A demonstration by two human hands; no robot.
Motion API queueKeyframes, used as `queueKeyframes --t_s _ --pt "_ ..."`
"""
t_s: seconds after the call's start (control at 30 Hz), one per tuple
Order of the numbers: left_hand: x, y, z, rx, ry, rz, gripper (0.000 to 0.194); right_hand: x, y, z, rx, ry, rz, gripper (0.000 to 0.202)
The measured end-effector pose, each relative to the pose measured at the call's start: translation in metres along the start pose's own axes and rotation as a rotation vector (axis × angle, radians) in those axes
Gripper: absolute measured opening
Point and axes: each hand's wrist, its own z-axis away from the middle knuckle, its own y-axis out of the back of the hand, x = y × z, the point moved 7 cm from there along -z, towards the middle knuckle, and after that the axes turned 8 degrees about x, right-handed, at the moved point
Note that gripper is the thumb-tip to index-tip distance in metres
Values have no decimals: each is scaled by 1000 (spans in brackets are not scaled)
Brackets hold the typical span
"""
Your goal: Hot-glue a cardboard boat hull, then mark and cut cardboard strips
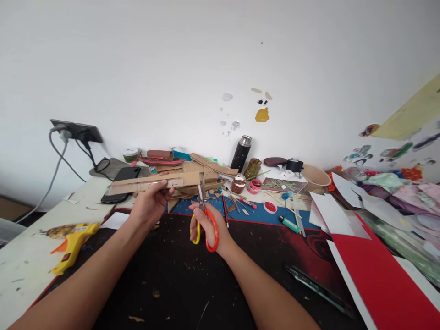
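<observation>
A long flat cardboard strip with a clear ruler-like piece along it is held up in my left hand, thumb on top and fingers beneath. My right hand is closed on scissors with one red and one yellow handle loop. The scissor blades point upward at the right end of the strip, slightly parted. Whether the blades touch the cardboard is unclear.
A yellow glue gun lies at the left, below a black phone. Behind stand a black bottle, paint jars and cardboard scraps. A cutter and red paper lie at the right.
</observation>
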Motion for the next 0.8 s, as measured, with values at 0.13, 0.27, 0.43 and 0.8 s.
queueKeyframes --t_s 0.13,0.27,0.43,0.8 --pt "2 0 -1 -1 -47 -26 15 -16 17 5 80 79 25 70" --pt "11 -3 3 -11 -133 -42 24 -23 11 10 35 78 37 66" --pt "15 -7 10 -32 -202 -79 31 -20 -8 20 -123 -6 53 68" --pt "14 -14 20 -94 -210 -160 26 -18 -4 17 -100 -90 6 79"
